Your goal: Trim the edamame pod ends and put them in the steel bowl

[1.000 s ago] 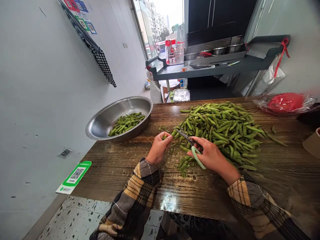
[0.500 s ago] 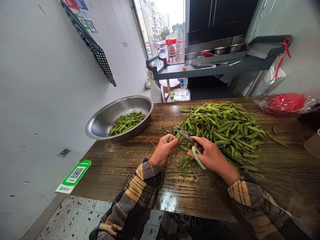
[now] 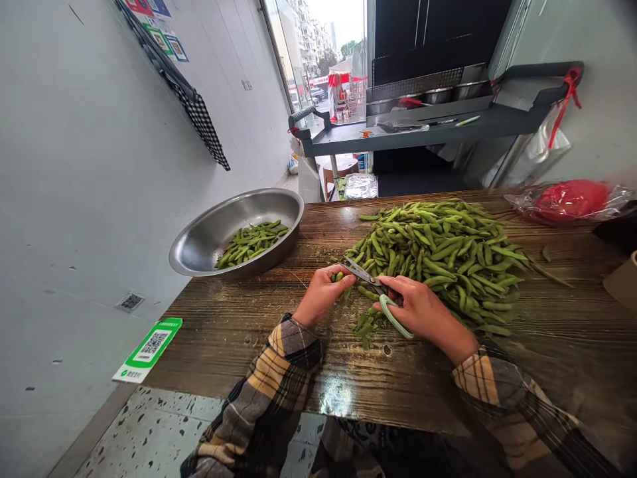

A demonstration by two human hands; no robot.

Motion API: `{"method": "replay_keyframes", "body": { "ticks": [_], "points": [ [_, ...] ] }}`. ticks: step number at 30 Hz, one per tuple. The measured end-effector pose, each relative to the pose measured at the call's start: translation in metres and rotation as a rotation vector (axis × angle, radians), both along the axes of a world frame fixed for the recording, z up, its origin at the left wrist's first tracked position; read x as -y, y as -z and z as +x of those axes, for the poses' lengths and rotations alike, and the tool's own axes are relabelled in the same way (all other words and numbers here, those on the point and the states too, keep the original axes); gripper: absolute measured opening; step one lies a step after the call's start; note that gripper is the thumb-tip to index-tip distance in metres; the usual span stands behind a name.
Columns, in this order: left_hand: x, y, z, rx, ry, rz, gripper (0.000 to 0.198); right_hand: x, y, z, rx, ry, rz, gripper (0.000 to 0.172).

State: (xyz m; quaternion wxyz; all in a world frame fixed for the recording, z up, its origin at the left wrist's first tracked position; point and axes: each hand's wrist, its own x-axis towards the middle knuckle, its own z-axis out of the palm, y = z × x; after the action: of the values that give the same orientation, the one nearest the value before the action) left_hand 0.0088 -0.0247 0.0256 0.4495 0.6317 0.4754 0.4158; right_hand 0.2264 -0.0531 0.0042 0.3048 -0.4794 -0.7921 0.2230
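On the left of the brown wooden table [image 3: 213, 345], we had a wide, silvery metal bowl [image 3: 192, 247] holding green pods [image 3: 253, 244]. Our left hand [image 3: 320, 295], forearm slanting in from the near left, pinched a small green pod [image 3: 339, 276]. Grey-bladed scissors with pale green handles [image 3: 367, 275] pointed far-left, clamped in our right hand [image 3: 415, 305], near side of a large heap of green pods [image 3: 442, 242].
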Motion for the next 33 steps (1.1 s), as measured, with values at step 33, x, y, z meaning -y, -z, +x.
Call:
{"method": "replay_keyframes", "body": {
  "ticks": [33],
  "points": [
    [0.01, 0.005, 0.017, 0.448, -0.075, -0.141, 0.029, -0.003, 0.004, -0.007, -0.067, 0.058, -0.041, 0.057]
  ]
}}
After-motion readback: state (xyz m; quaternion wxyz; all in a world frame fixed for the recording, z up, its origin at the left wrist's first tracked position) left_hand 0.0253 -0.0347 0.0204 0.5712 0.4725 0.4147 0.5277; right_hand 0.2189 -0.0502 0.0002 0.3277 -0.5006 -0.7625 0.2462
